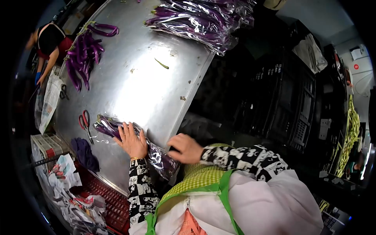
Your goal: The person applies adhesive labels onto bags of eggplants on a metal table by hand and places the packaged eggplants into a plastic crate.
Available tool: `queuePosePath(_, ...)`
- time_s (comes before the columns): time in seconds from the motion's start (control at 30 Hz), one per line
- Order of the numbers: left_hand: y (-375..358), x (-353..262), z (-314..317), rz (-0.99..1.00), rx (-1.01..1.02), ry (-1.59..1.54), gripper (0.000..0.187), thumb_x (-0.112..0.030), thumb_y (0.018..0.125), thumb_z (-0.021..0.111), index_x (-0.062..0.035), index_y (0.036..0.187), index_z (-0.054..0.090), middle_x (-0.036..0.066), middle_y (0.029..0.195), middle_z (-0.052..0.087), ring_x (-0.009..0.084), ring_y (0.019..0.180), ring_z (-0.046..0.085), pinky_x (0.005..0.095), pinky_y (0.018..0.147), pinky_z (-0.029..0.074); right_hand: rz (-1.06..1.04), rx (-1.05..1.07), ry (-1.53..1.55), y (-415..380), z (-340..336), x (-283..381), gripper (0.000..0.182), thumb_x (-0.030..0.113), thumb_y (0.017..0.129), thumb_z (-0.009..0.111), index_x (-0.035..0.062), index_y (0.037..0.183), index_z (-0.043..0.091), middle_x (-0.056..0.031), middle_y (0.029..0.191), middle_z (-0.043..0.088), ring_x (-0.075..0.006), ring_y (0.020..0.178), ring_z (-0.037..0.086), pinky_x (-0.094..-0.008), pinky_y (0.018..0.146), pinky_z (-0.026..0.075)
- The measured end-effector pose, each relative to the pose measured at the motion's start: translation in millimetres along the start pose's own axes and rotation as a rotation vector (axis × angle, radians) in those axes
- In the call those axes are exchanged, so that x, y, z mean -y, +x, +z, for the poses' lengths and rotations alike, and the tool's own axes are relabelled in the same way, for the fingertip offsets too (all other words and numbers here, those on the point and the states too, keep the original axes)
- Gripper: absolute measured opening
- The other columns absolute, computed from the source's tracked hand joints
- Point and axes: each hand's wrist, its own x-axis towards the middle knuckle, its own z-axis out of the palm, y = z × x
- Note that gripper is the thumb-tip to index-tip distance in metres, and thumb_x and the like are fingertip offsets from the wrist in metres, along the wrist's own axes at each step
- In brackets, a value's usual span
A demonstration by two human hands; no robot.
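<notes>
A clear plastic bag of purple eggplants (162, 159) lies along the near edge of the metal table. My left hand (133, 143) rests flat on the bag's middle, fingers stretched and slightly spread. At the bag's near end, my right hand (186, 149) is curled, its thumb and fingers drawn together beside the plastic. Something small and dark shows at those fingertips, but I cannot make out what it is. Left of the bag lie red-handled scissors (84, 122), with their blades pointing toward me.
Loose eggplants (84, 56) are heaped on the metal table (117, 74) at far left. Bagged eggplants (199, 21) are stacked at the far end. A dark cloth (84, 154) lies by the left edge. Black crates (290, 102) stand at right. Another person (51, 41) works across the table.
</notes>
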Motion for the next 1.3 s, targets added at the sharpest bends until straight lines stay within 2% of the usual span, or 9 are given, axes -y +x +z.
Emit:
queuePosePath(0.07,1.1,-0.7,-1.4,0.008,0.037,-0.022,0.058,-0.041,0.092,0.043,-0.0059,0.138,0.041,0.013,0.148,0.031,0.0318,0.140,0.018,0.0601,0.110,0.003,0.249,-0.100,0.135,-16.4,-18.0,-23.6,0.016,0.021,0.082,0.062,0.0060,0.086,0.063,-0.0118,0.086,0.062,-0.0297,0.082,0.061,-0.0392,0.075,0.048)
queuePosePath(0.13,2.0,-2.2,-4.6,-0.019,0.067,-0.040,0.060,-0.043,0.090,0.046,-0.0071,0.139,0.040,0.013,0.148,0.031,0.0321,0.140,0.018,0.0605,0.109,0.003,0.519,-0.121,0.098,-38.9,-25.1,-61.0,0.019,0.023,0.084,0.060,0.0041,0.088,0.063,-0.0134,0.086,0.063,-0.0306,0.082,0.062,-0.0392,0.075,0.049)
queuePosePath(0.27,4.8,-0.9,-11.9,0.016,0.105,-0.137,0.065,-0.044,0.088,0.052,-0.0076,0.140,0.038,0.014,0.147,0.033,0.0330,0.140,0.019,0.0620,0.108,0.002,0.926,0.134,0.047,-55.7,-43.7,-138.4,0.025,0.023,0.086,0.055,0.0002,0.093,0.062,-0.0151,0.087,0.064,-0.0327,0.085,0.062,-0.0411,0.074,0.049)
queuePosePath(0.37,6.6,-8.4,-26.5,0.040,0.093,-0.096,0.066,-0.043,0.089,0.052,-0.0054,0.141,0.036,0.015,0.147,0.033,0.0354,0.141,0.017,0.0633,0.107,0.000,0.883,0.078,-0.179,-46.5,-40.3,-216.8,0.025,0.022,0.081,0.061,0.0018,0.096,0.065,-0.0143,0.089,0.067,-0.0297,0.080,0.064,-0.0394,0.072,0.051)
queuePosePath(0.47,16.4,-51.4,-52.8,0.156,0.028,-0.134,0.066,-0.039,0.090,0.052,-0.0053,0.143,0.030,0.013,0.150,0.029,0.0354,0.142,0.015,0.0621,0.108,0.001,0.960,0.116,-0.143,-23.4,-45.6,-314.1,0.024,0.021,0.081,0.062,0.0019,0.095,0.065,-0.0139,0.089,0.067,-0.0292,0.081,0.064,-0.0391,0.073,0.051)
queuePosePath(0.6,50.7,-127.0,-39.2,0.278,0.096,-0.389,0.070,-0.043,0.093,0.045,-0.0019,0.145,0.021,0.025,0.151,0.017,0.0445,0.140,0.009,0.0590,0.110,0.003,1.105,0.130,-0.124,23.8,-72.2,-410.5,0.022,0.020,0.081,0.063,0.0022,0.095,0.066,-0.0132,0.090,0.067,-0.0281,0.082,0.063,-0.0384,0.073,0.051)
queuePosePath(0.9,76.2,-174.7,-10.9,0.230,0.075,-0.438,0.063,-0.041,0.088,0.049,0.0016,0.134,0.040,0.027,0.144,0.030,0.0445,0.137,0.021,0.0551,0.110,0.010,1.322,-0.025,-0.131,53.9,-18.5,-541.7,0.018,0.016,0.080,0.066,0.0027,0.093,0.067,-0.0115,0.092,0.067,-0.0256,0.084,0.063,-0.0369,0.074,0.050)
queuePosePath(1.1,73.3,-170.7,-8.6,0.189,0.126,-0.450,0.063,-0.042,0.088,0.052,-0.0006,0.134,0.040,0.026,0.145,0.029,0.0442,0.137,0.019,0.0566,0.110,0.008,1.388,-0.284,0.095,73.3,21.5,-554.7,0.016,0.014,0.080,0.067,0.0031,0.092,0.067,-0.0104,0.093,0.067,-0.0240,0.085,0.062,-0.0359,0.075,0.050)
queuePosePath(1.3,74.0,-172.3,-5.8,0.271,0.044,-0.417,0.062,-0.034,0.087,0.054,-0.0008,0.137,0.037,0.023,0.146,0.029,0.0423,0.137,0.020,0.0544,0.110,0.011,1.114,-0.878,0.890,50.2,20.0,-401.1,0.014,0.011,0.080,0.069,0.0035,0.091,0.068,-0.0093,0.094,0.067,-0.0224,0.087,0.062,-0.0349,0.075,0.050)
